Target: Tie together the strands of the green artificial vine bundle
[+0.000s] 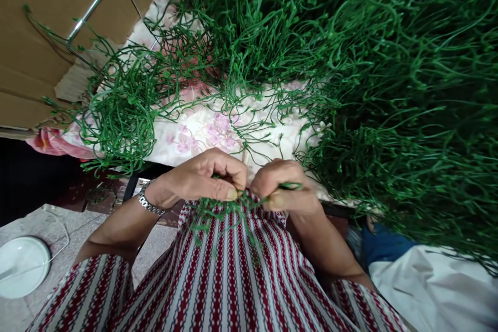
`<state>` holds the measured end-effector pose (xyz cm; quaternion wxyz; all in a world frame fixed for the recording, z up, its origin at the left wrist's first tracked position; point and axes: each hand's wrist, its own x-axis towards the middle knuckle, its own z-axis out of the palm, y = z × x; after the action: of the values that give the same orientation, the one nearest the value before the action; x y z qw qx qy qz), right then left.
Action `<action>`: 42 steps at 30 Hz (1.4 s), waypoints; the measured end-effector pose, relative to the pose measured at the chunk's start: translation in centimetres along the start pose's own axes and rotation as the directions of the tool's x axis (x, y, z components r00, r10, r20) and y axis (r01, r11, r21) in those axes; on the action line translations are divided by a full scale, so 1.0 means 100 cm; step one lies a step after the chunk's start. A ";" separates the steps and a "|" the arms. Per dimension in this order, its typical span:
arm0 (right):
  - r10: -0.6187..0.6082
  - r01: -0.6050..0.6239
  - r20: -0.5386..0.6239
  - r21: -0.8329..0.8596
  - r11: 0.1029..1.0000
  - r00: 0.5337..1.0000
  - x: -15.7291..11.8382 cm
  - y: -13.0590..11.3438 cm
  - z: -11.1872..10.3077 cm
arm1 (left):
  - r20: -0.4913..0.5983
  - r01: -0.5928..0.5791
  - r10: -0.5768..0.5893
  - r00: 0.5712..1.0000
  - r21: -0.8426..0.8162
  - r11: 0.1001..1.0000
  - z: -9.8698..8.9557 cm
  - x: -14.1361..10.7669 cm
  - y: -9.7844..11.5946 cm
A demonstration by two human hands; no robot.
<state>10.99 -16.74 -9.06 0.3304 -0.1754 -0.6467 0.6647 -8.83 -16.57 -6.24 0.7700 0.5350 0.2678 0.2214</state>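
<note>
My left hand (pixel 206 179), with a metal watch (pixel 150 202) on the wrist, is closed in a pinch on several thin green stems (pixel 221 211) that hang over my lap. Close beside it, my right hand (pixel 288 187) pinches a green stem (pixel 290 185), whose end shows above the thumb. Both hands are held in front of my striped shirt, at the near edge of the flower-print cloth (pixel 218 135). The fingertips overlap the greenery, so the exact join between the stems is hard to see. The stems look like artificial plant stems with small branched tips.
A large heap of green stems (pixel 311 26) covers the back and right. A smaller tangled pile (pixel 124 114) lies at the left. Beyond it are a bent metal rod (pixel 93 8) and cardboard (pixel 35 62). A white round object (pixel 23 267) with a cord is at lower left.
</note>
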 end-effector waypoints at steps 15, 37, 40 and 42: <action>0.008 -0.222 -0.302 -0.681 0.698 0.953 0.003 -0.020 0.006 | -0.426 -0.271 0.373 0.825 0.281 0.921 0.007 0.008 -0.014; 0.082 -0.168 -0.384 -0.197 0.966 0.920 0.010 0.004 0.024 | -0.468 -0.481 0.381 0.797 -0.113 0.869 0.017 0.013 -0.019; 0.070 -0.153 -0.338 -0.225 0.962 0.939 0.011 0.006 0.022 | -0.443 -0.427 0.283 0.851 -0.268 0.864 0.017 0.013 -0.018; 0.058 -0.141 -0.293 -0.271 0.952 0.954 0.012 0.005 0.019 | -0.439 -0.378 0.208 0.874 -0.345 0.859 0.016 0.013 -0.018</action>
<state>8.80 -17.35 -9.15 0.3558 -0.3471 -0.6734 0.5472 -6.69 -17.51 -7.73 0.7547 0.3370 0.2740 0.4917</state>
